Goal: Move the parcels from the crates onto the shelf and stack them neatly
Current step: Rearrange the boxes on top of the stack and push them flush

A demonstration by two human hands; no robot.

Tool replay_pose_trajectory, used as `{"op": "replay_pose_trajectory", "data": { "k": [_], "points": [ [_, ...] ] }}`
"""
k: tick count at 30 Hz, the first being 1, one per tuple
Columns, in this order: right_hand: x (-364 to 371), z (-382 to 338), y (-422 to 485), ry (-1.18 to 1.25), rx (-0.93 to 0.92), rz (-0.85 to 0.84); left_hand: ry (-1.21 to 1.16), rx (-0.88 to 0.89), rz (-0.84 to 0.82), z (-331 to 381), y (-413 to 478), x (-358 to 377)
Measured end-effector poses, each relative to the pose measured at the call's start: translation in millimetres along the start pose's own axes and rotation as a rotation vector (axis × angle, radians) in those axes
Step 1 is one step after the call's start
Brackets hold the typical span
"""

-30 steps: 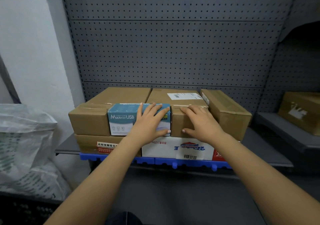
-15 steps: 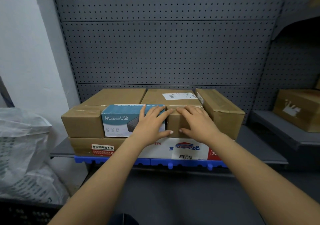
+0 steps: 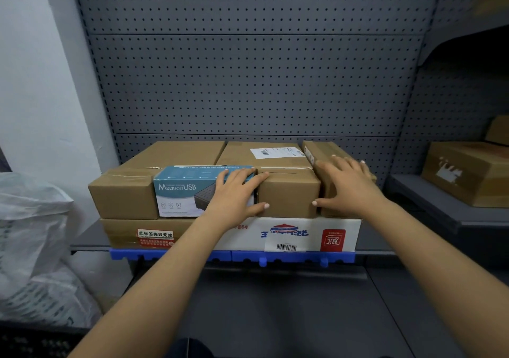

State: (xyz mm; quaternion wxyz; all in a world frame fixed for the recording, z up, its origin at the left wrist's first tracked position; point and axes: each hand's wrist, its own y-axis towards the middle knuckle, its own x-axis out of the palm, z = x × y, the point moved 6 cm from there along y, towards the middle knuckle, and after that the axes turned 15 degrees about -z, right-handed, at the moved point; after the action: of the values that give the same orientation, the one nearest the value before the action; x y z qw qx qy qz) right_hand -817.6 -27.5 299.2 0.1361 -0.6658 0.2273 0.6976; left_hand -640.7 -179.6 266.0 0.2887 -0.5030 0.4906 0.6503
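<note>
Mid box [image 3: 289, 195] sits in the top tier on the shelf [image 3: 88, 239], long axis running back toward the pegboard, squarely between both hands. Left hand [image 3: 234, 195] flat on USB box [image 3: 181, 189], fingertips touching mid box. Right hand [image 3: 347, 186] flat on right box [image 3: 321, 149], thumb at mid box's corner. Neither grips anything. White carton [image 3: 311, 233] underneath; the neighbours block sideways shifts.

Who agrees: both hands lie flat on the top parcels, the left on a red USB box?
Wrong colour: the head view shows the left hand on a blue USB box. Both it and the right hand lie flat on the top parcels.
</note>
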Motion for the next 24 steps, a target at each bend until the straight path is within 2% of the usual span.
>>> {"op": "replay_pose_trajectory", "data": {
  "k": [3, 10, 16, 21, 24],
  "points": [
    [9.9, 4.4, 2.8, -0.006, 0.022, -0.057, -0.014, 0.000, 0.018, -0.7, 1.7, -0.9],
    [12.8, -7.3, 6.5, -0.022, -0.047, 0.001, -0.091, 0.010, 0.051, -2.9, 6.7, -1.0],
    [14.1, 4.0, 7.0, 0.024, -0.064, 0.036, -0.037, 0.021, 0.061, -0.6, 5.5, -2.5],
    [15.3, 9.9, 7.4, 0.111, -0.029, 0.046, 0.083, -0.112, 0.000, -7.2, 4.9, 1.8],
    [15.4, 12.8, 7.4, 0.167, -0.020, 0.055, 0.068, -0.114, -0.006, -5.9, 5.0, 4.5]
  ]
}}
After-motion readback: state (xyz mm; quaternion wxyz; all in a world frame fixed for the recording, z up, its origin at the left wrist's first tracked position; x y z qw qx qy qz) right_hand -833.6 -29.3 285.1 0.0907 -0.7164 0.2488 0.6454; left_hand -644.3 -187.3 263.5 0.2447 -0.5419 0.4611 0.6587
